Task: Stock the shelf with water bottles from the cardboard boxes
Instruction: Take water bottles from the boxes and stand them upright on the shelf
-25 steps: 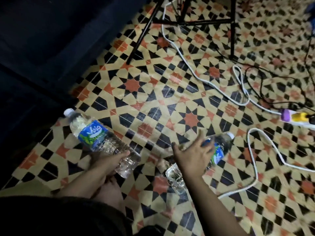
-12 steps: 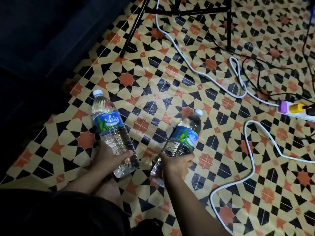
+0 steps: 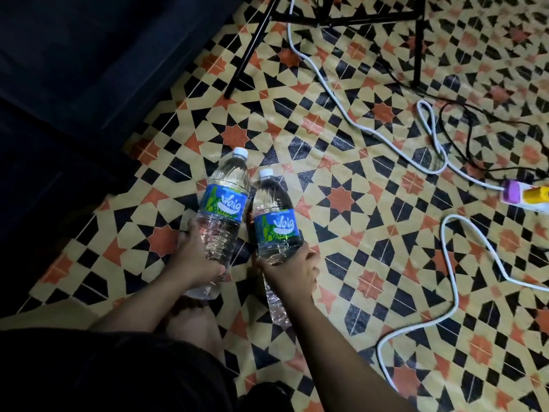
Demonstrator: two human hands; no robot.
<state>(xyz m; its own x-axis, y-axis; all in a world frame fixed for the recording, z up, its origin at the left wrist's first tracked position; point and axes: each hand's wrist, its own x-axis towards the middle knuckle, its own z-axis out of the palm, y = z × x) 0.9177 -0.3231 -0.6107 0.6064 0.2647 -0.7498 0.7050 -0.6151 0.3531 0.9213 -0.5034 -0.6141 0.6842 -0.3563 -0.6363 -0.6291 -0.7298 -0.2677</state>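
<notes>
Head view, we log left water bottle gripped round its lower half by left hand, right water bottle gripped likewise by right hand, both side by side above patterned floor, white cable near its right edge.

Dim and warm-toned overall, brightest across the patterned floor at centre and right, falling off to near-black along the left side and lower left corner, with almost no detail in the dark block there. Small soft glints on the left bottle and the right bottle, no hard glare, only faint shadows, possibly lit from overhead. Slightly soft and grainy throughout, with wide-angle bending of the tile lines toward the edges.
</notes>
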